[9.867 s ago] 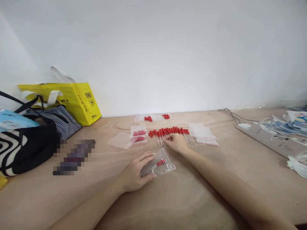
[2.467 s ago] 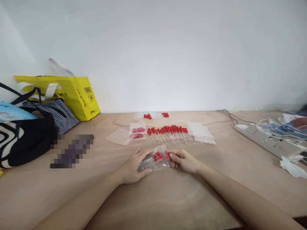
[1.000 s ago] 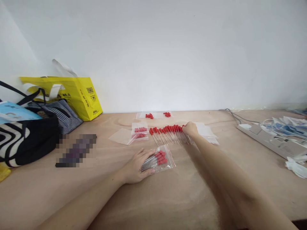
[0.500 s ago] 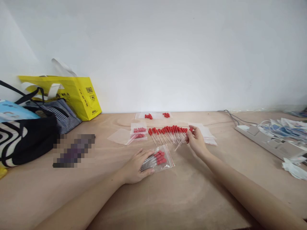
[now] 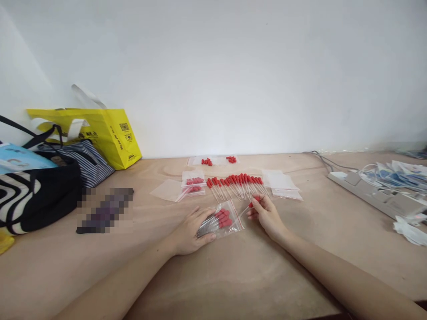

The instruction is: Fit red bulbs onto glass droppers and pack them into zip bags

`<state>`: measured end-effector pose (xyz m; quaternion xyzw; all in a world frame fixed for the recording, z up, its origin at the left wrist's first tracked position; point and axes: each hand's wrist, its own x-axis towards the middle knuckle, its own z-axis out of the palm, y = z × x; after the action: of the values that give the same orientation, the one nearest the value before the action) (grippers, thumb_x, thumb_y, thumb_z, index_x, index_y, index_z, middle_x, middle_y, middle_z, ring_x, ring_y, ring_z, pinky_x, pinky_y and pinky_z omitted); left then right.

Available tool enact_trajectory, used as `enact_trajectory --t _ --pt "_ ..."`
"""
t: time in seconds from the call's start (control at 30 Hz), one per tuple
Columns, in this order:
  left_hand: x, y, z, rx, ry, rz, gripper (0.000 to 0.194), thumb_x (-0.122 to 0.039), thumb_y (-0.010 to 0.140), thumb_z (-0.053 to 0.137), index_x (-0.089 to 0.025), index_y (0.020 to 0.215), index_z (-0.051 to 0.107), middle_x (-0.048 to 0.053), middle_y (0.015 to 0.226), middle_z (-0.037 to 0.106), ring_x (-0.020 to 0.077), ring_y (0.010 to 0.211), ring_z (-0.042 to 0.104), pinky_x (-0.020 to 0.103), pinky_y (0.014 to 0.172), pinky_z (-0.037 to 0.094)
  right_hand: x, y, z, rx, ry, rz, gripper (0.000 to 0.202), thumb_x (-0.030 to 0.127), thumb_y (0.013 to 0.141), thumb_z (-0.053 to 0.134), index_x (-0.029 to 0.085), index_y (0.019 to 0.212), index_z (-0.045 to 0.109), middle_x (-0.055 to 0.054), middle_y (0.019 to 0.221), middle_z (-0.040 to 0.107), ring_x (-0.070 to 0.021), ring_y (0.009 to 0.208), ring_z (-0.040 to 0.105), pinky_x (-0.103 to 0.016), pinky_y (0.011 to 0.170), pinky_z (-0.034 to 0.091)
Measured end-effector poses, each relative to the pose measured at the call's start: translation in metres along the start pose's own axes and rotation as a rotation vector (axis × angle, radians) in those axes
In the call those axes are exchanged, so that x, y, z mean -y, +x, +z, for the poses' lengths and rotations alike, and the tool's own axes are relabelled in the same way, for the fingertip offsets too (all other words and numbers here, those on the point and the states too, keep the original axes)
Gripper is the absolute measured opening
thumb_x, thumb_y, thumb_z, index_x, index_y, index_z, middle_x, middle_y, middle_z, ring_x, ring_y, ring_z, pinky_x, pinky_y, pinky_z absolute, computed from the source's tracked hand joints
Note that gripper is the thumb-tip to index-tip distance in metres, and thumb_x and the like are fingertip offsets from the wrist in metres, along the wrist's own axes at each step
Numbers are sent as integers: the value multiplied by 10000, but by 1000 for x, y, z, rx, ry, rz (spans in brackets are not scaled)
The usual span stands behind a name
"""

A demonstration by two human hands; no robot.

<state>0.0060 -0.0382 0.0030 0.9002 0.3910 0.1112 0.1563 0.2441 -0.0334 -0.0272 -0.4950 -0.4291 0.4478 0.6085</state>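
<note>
My left hand (image 5: 191, 232) grips the left end of a clear zip bag (image 5: 237, 226), thumb at the near side and fingers at the far side. Inside that bag lie several glass droppers (image 5: 224, 218) with red rubber bulbs, bulbs toward the zip end. My right hand (image 5: 266, 215) is closed on the red bulb of a single dropper (image 5: 245, 210); its thin tube points left, toward the bag's opening. Whether the tip is inside the bag I cannot tell. Just beyond, a row of droppers (image 5: 235, 181) lies side by side, bulbs away from me.
Filled bags (image 5: 194, 181) of droppers lie left of the row, empty bags (image 5: 280, 181) to its right. Another bag (image 5: 218, 161) with red bulbs is by the wall. Yellow bag (image 5: 111, 138) and black bag (image 5: 43, 191) stand left; a power strip (image 5: 370, 193) lies right.
My right hand has drawn back from the right end of the row, bringing one dropper toward me and left to the bag. My left hand stays on the bag.
</note>
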Motion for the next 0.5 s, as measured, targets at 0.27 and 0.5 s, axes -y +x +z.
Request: enact_trajectory --t 0.27,0.5 --pt "-3 0 -2 -8 -4 12 547 -406 791 467 -171 1262 318 83 1313 396 234 1218 325 453 1045 190 0 -14 -6 328 -365 -44 313 417 646 625 157 819 612 19 569 522 -60 435 384 -201 404 300" --pt "0 0 1 -12 5 32 550 -417 804 447 -175 1273 295 79 1316 391 226 1221 320 453 1047 176 4 -7 -15 633 -356 34 466 423 727 555 186 1129 535 40 555 546 -36 364 330 -174 357 269"
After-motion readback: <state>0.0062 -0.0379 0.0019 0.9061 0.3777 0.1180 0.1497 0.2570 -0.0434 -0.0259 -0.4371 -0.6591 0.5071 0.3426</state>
